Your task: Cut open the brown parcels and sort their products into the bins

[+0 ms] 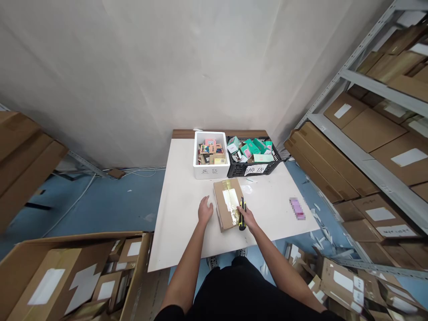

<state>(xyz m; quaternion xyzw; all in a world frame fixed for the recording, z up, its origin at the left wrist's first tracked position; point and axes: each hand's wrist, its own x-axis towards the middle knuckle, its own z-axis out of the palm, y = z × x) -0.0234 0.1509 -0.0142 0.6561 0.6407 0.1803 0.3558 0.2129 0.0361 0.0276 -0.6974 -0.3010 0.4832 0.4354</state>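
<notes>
A taped brown cardboard box [219,203] with a white label lies on the white table [180,200] in front of me. My right hand [246,216] grips a yellow and black utility knife [242,218] at the box's right edge. To the left of the box is my left hand [205,211], its fingers apart and nothing in it. Whether its fingertips touch the box side, I cannot tell.
Behind the box stand a white foam box [211,173] of small packages and a black crate [238,169] of green boxes. A blurred purple item [297,208] lies at right. Shelves [368,154] of cartons rise on the right; a large open carton [142,254] holds parcels at lower left.
</notes>
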